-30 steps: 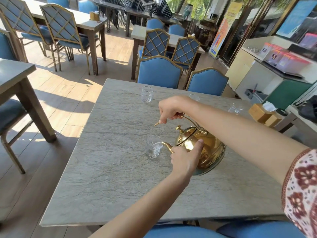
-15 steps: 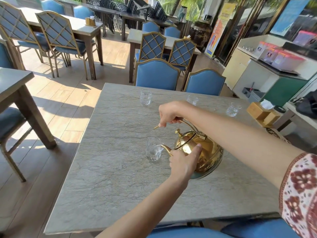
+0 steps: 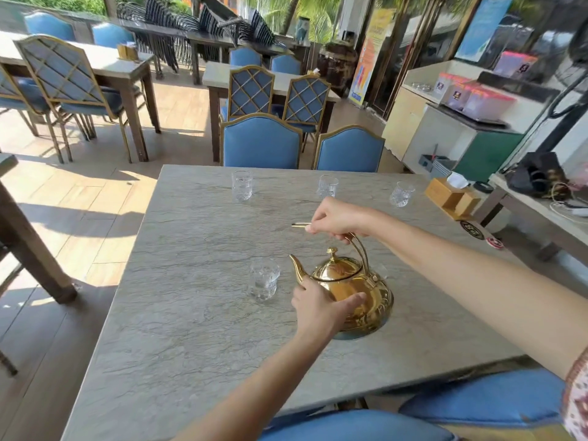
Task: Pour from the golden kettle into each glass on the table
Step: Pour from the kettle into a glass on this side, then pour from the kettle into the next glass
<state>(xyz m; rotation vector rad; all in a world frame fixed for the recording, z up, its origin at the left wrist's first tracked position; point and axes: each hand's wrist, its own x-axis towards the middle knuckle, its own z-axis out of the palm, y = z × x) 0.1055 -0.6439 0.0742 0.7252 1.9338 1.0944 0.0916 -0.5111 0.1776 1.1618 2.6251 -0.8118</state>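
The golden kettle (image 3: 350,288) is held upright just above the grey stone table (image 3: 191,329), spout pointing left. My right hand (image 3: 337,219) grips its arched handle from above. My left hand (image 3: 318,308) rests against the kettle's front left side, below the spout. A clear glass (image 3: 262,283) with some water in it stands just left of the spout. Three more glasses stand along the far side: far left glass (image 3: 241,185), middle glass (image 3: 327,186) and far right glass (image 3: 401,194).
A wooden tissue box (image 3: 451,197) and two round coasters (image 3: 474,230) sit at the table's right edge. Two blue chairs (image 3: 261,143) stand behind the far edge. Other tables and chairs fill the left; a counter stands to the right.
The kettle has tipped back from pouring into the near glass to upright, its spout lifted away from the rim. The camera has tilted up, showing all far glasses.
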